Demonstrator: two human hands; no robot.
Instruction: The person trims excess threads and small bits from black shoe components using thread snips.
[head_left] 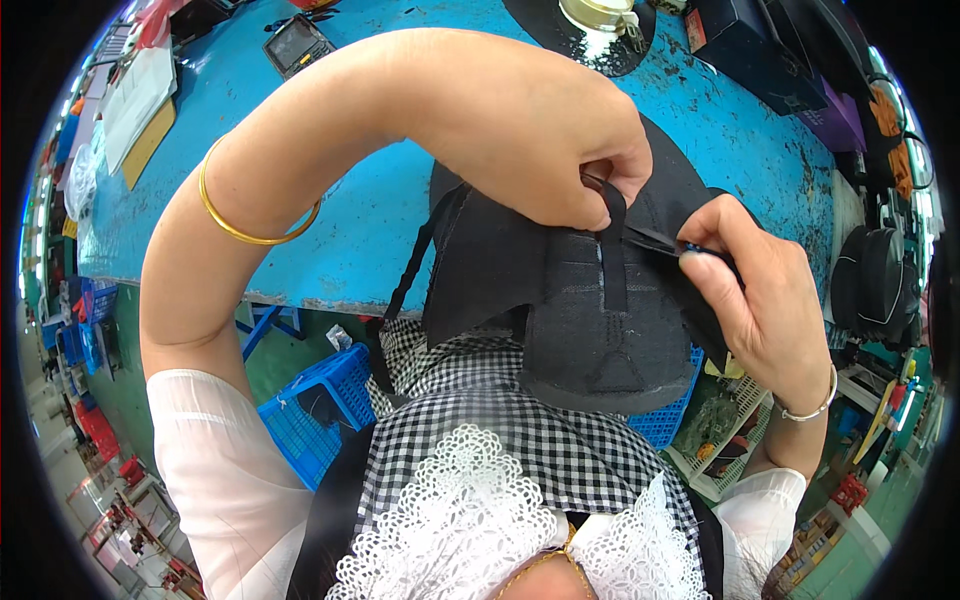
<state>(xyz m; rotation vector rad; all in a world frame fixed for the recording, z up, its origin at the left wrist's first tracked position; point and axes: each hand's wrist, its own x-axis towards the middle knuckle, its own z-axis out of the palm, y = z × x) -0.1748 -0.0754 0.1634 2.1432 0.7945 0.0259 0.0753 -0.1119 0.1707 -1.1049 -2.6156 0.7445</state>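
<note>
Hands and workpiece at the worktop. The left hand (570,150) arches over from the far side, its thumb and fingers pinched on a narrow black strap (614,275). The strap runs down the face of the black fabric piece (565,350); the pinch sits at its upper end, probably to hold it taut and to leave the stretch below uncovered. The right hand (760,290) is closed around a dark pointed tool (655,241), whose handle is largely hidden by the fingers (its exact kind cannot be told). The tip points leftward at the strap, just below the left fingertips; whether it touches is too fine to tell. Bringing the two hands in from opposite sides seems to give the blade an open approach.

The fabric piece lies partly on the blue worktop (340,225) and partly beyond its near edge, above the checked apron (520,450), an arrangement that likely brings the strap close to the body and in plain sight. A second, thinner black strap (412,265) hangs loose at its left. At the far edge a round tin (598,14) stands beside white powder (597,45), well apart from the hands.
</note>
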